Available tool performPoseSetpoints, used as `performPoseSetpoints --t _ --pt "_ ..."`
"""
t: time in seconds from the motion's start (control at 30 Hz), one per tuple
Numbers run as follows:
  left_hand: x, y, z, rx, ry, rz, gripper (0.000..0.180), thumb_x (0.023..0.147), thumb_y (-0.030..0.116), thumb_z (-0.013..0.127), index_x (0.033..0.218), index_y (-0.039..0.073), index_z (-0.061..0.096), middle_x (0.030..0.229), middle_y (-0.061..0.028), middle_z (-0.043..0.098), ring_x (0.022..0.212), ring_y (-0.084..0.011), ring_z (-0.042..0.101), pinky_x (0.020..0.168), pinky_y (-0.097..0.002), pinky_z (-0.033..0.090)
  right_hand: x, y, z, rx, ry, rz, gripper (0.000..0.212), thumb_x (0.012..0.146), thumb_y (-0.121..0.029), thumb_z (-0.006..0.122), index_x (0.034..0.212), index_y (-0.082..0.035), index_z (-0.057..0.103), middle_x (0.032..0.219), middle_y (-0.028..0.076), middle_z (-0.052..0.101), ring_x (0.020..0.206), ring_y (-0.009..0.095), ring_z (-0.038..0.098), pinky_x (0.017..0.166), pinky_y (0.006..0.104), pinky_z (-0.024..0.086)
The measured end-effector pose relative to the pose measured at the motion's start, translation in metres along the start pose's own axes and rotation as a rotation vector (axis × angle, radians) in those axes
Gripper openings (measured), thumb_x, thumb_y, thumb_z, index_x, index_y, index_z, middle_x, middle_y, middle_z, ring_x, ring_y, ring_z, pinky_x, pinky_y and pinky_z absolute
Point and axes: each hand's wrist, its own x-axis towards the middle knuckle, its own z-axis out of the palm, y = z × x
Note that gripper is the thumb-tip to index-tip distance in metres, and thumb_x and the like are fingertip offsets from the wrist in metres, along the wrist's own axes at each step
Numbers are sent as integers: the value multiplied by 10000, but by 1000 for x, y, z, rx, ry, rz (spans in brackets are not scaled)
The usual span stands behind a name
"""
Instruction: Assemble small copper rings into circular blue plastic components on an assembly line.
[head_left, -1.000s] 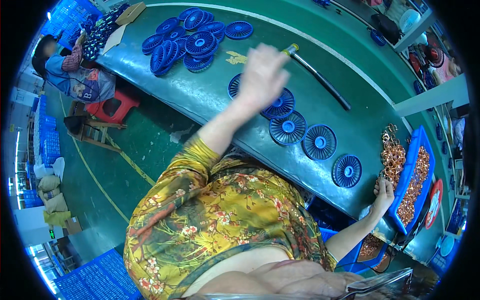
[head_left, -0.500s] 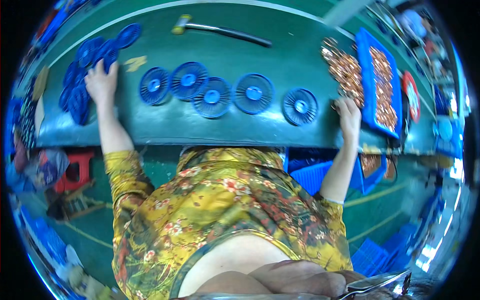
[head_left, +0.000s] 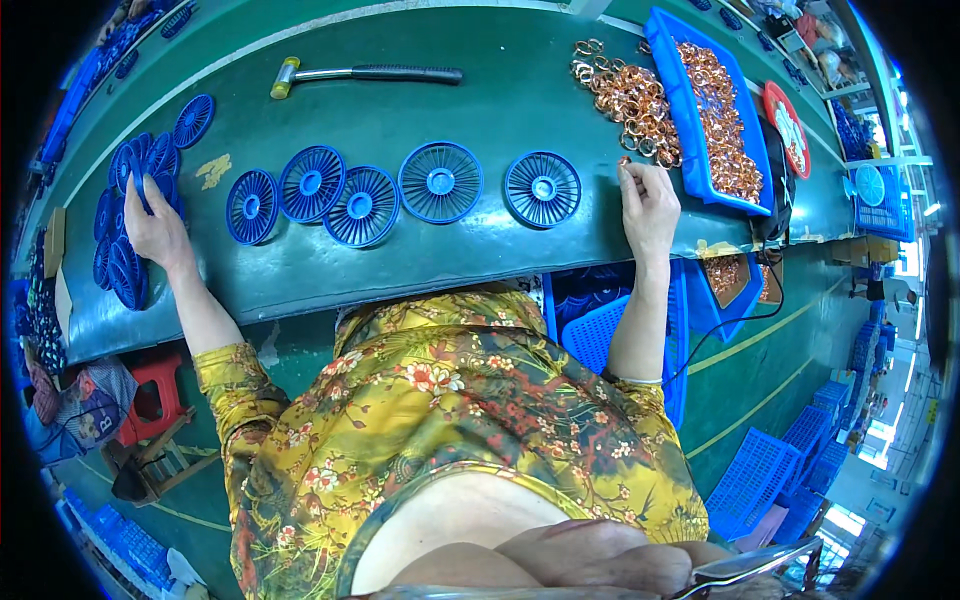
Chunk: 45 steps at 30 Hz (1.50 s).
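Note:
On the left of the bench, my left hand (head_left: 158, 228) reaches into a heap of blue round plastic grilles (head_left: 125, 262). Its thumb and fingers close on the rim of one grille (head_left: 138, 172). My right hand (head_left: 650, 205) is closed in a pinch, with a small copper-coloured ring (head_left: 625, 160) at its fingertips. This hand is just in front of a loose pile of shiny copper-coloured rings (head_left: 635, 105). Between my hands several blue grilles lie flat in a row, some overlapping; the one nearest my right hand is a single grille (head_left: 543, 190) set apart.
A mallet (head_left: 370, 74) with a black handle lies toward the back of the green bench (head_left: 400, 265). At the right stand a blue tray (head_left: 735, 200) full of copper-coloured rings and a red round dish (head_left: 787, 130). Blue crates (head_left: 600, 335) sit below the bench edge.
The view has turned, shifting the bench items leftward. My right hand has come away from the ring pile with a ring. My left fingers have closed on a grille in the heap.

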Motion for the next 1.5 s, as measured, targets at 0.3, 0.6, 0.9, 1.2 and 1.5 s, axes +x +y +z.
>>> performPoseSetpoints --t 0.3,0.6,0.9,1.2,1.5 --pt "-39 195 -60 -825 -296 -419 186 956 166 543 980 -14 584 865 -81 584 778 -167 537 696 -307 448 -13 -81 6 177 155 -414 194 708 9 751 865 -39 649 822 95 620 727 240 592 621 322 469" --pt "-72 268 -84 -1387 -926 -628 325 1006 299 444 1088 -1 541 878 -35 578 840 -90 520 759 -248 437 -15 -145 33 425 75 -616 252 617 -72 814 781 -69 623 754 60 611 658 229 589 569 332 471" --pt "-74 275 -97 -1129 -843 -345 190 916 131 531 1027 10 435 736 -139 561 612 -204 573 570 -349 464 -15 -155 53 235 -14 -547 151 755 -103 703 750 -76 555 725 65 540 647 251 514 593 368 396" --pt "-55 265 -92 -1829 -1269 -930 289 945 141 513 1187 -8 458 961 -18 566 861 -87 540 770 -259 476 -15 -147 37 176 43 -526 260 690 -291 768 905 -148 734 1151 -21 655 1237 285 463 1055 478 264" --pt "-63 258 -95 -1559 -1237 -502 407 883 139 655 1213 8 456 1064 -51 605 944 -102 594 841 -258 486 -13 -130 40 867 -475 -275 262 902 -162 591 1126 -30 626 1336 207 493 1262 318 461 1037 394 351"
